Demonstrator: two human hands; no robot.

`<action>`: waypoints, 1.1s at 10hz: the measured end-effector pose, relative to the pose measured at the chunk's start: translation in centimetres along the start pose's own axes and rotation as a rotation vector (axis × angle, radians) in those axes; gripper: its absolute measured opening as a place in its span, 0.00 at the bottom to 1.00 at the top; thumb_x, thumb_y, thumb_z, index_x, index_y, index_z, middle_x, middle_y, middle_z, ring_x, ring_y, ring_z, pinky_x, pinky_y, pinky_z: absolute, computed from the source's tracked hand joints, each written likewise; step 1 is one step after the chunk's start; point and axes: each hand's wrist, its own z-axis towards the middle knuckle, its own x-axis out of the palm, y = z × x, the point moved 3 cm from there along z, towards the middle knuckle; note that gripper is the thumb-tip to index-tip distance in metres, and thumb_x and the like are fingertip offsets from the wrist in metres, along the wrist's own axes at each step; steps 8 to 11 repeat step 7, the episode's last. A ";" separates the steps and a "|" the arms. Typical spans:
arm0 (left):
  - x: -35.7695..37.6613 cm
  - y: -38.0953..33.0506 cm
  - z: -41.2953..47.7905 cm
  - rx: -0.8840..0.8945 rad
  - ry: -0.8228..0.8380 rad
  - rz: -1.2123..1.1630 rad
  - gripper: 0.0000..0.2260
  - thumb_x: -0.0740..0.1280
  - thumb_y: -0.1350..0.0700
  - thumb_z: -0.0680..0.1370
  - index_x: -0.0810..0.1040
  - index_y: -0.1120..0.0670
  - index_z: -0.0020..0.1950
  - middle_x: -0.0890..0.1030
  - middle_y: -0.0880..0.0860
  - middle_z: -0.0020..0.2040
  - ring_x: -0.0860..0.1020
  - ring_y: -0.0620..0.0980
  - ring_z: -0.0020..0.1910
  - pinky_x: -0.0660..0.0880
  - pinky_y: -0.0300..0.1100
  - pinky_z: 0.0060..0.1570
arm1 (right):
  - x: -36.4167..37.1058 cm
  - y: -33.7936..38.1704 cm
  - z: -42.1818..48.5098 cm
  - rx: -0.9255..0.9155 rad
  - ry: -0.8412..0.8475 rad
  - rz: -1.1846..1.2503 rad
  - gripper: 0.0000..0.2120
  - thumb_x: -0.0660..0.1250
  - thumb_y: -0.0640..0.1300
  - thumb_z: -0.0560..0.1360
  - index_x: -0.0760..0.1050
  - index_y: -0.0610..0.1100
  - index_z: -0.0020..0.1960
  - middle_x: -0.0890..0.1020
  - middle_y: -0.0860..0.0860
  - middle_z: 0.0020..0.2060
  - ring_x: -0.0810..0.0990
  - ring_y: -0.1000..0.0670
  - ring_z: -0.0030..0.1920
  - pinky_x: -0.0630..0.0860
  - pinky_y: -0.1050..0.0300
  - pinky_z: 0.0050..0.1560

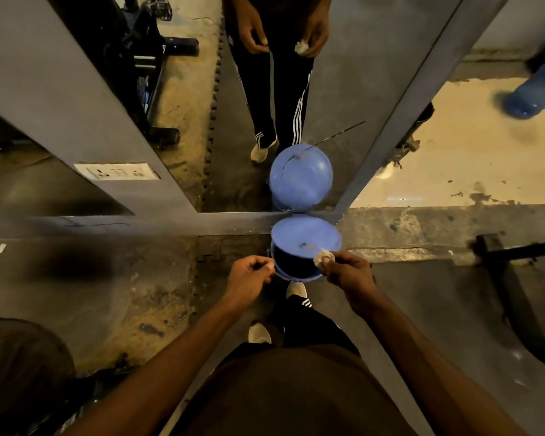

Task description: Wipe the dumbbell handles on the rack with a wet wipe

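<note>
No dumbbell or rack is in view. My right hand (pixel 350 272) pinches a crumpled white wet wipe (pixel 324 256) over the rim of a blue bin (pixel 296 276) on the floor. The bin's round lid (pixel 306 234) stands raised against the wall, and the inside looks dark. My left hand (pixel 249 275) hovers just left of the bin, fingers curled against the thumb, holding nothing I can see. One of my white shoes (pixel 296 290) sits at the bin's base.
A tall mirror (pixel 233 121) on the wall ahead reflects my legs, both hands and the bin. A wall socket (pixel 117 171) is at the left. A black equipment frame (pixel 516 253) lies at the right, and a blue water jug (pixel 535 92) at the far right.
</note>
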 end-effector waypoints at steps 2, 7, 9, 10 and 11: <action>0.8 0.1 0.6 -0.015 0.015 -0.011 0.06 0.67 0.60 0.81 0.82 0.55 0.55 0.84 0.54 0.49 0.81 0.49 0.46 0.76 0.37 0.43 | -1.1 -1.8 1.2 0.060 -0.019 0.012 0.04 0.70 0.36 0.76 0.83 0.39 0.50 0.85 0.47 0.38 0.80 0.55 0.36 0.75 0.61 0.38; 1.1 1.4 3.0 -0.113 -0.063 -0.048 0.06 0.67 0.62 0.81 0.82 0.57 0.55 0.83 0.53 0.48 0.80 0.45 0.43 0.73 0.28 0.30 | -1.8 -6.0 12.2 0.271 -0.124 -0.024 0.10 0.65 0.30 0.74 0.74 0.43 0.41 0.78 0.45 0.37 0.78 0.48 0.37 0.79 0.54 0.42; 1.1 1.4 3.0 -0.113 -0.063 -0.048 0.06 0.67 0.62 0.81 0.82 0.57 0.55 0.83 0.53 0.48 0.80 0.45 0.43 0.73 0.28 0.30 | -1.8 -6.0 12.2 0.271 -0.124 -0.024 0.10 0.65 0.30 0.74 0.74 0.43 0.41 0.78 0.45 0.37 0.78 0.48 0.37 0.79 0.54 0.42; 1.1 1.4 3.0 -0.113 -0.063 -0.048 0.06 0.67 0.62 0.81 0.82 0.57 0.55 0.83 0.53 0.48 0.80 0.45 0.43 0.73 0.28 0.30 | -1.8 -6.0 12.2 0.271 -0.124 -0.024 0.10 0.65 0.30 0.74 0.74 0.43 0.41 0.78 0.45 0.37 0.78 0.48 0.37 0.79 0.54 0.42; 1.1 1.4 3.0 -0.113 -0.063 -0.048 0.06 0.67 0.62 0.81 0.82 0.57 0.55 0.83 0.53 0.48 0.80 0.45 0.43 0.73 0.28 0.30 | -1.8 -6.0 12.2 0.271 -0.124 -0.024 0.10 0.65 0.30 0.74 0.74 0.43 0.41 0.78 0.45 0.37 0.78 0.48 0.37 0.79 0.54 0.42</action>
